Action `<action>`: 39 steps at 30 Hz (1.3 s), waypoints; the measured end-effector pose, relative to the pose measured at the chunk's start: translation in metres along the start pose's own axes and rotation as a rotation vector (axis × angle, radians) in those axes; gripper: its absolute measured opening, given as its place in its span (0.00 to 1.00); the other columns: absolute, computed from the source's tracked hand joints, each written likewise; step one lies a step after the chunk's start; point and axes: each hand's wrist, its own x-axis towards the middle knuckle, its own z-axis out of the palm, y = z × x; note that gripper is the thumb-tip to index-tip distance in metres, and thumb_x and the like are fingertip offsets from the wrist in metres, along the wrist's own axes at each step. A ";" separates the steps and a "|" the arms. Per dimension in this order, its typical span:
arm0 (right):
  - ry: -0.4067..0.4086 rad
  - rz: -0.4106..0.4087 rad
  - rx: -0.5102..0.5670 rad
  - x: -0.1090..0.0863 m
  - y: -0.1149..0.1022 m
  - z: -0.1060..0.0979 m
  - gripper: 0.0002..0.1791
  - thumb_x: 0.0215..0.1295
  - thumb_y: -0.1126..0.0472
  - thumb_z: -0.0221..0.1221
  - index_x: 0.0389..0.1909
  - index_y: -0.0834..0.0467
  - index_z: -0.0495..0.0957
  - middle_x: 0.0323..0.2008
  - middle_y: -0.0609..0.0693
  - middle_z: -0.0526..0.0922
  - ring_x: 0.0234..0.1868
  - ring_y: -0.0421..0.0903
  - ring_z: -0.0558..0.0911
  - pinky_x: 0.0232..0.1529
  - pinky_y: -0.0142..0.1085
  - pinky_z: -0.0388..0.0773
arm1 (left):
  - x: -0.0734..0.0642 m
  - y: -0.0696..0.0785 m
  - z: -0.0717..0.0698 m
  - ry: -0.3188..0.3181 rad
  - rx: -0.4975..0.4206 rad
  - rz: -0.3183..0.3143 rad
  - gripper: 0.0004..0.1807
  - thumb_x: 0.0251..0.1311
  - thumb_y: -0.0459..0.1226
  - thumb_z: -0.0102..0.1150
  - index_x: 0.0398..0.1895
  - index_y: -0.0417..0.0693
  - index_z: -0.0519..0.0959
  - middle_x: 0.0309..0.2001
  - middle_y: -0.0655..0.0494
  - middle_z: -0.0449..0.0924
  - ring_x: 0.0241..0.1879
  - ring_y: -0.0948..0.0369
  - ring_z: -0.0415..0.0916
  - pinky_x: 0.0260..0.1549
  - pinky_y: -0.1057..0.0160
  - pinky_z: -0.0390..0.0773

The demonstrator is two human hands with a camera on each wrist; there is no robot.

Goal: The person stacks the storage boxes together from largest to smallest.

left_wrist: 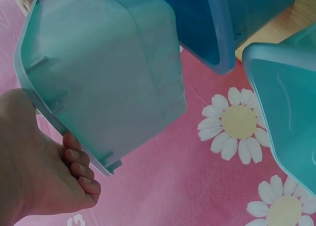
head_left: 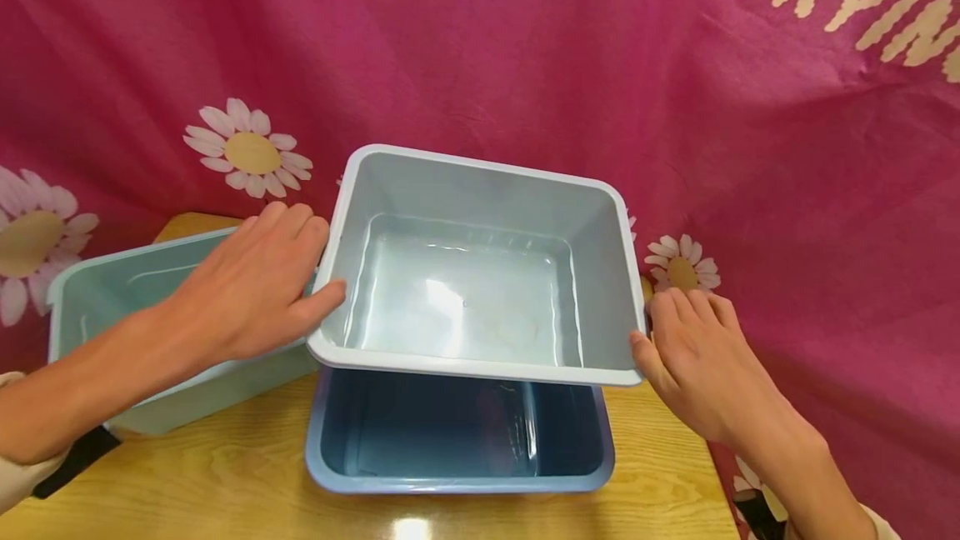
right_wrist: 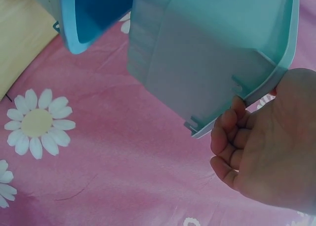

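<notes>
surface [head_left: 247, 482]: carries blue tub [head_left: 457, 448], green tub [head_left: 247, 383] left of it | grey tub [head_left: 465, 290]: held up, tilted, above blue tub's far part; contact hard to tell | left hand [head_left: 262, 290], right hand [head_left: 693, 357]: clamped on grey tub's end rims | tip: lift both ends evenly, clear of blue tub

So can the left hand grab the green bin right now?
Probably not: the left hand is holding the gray bin by its rim. The green bin looks close, below that forearm, so letting go would likely free the way.
</notes>
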 end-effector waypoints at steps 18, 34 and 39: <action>-0.037 0.013 0.011 -0.017 -0.008 0.002 0.09 0.64 0.57 0.53 0.35 0.58 0.65 0.29 0.46 0.63 0.36 0.49 0.66 0.49 0.51 0.60 | -0.017 0.007 0.006 -0.002 -0.061 0.030 0.15 0.52 0.42 0.63 0.37 0.42 0.72 0.30 0.53 0.67 0.32 0.55 0.65 0.34 0.56 0.65; -0.094 0.049 0.051 -0.026 -0.013 0.012 0.09 0.64 0.57 0.55 0.37 0.57 0.67 0.30 0.44 0.64 0.38 0.47 0.66 0.50 0.50 0.60 | -0.027 0.010 0.012 -0.049 -0.041 0.028 0.17 0.53 0.43 0.63 0.37 0.42 0.71 0.31 0.53 0.67 0.33 0.55 0.64 0.34 0.57 0.65; -0.108 0.062 0.049 -0.029 -0.015 0.013 0.09 0.64 0.57 0.55 0.38 0.56 0.67 0.30 0.44 0.64 0.38 0.47 0.66 0.50 0.50 0.60 | -0.029 0.011 0.014 -0.068 -0.041 0.021 0.17 0.53 0.44 0.63 0.37 0.42 0.71 0.32 0.53 0.67 0.33 0.56 0.65 0.34 0.58 0.66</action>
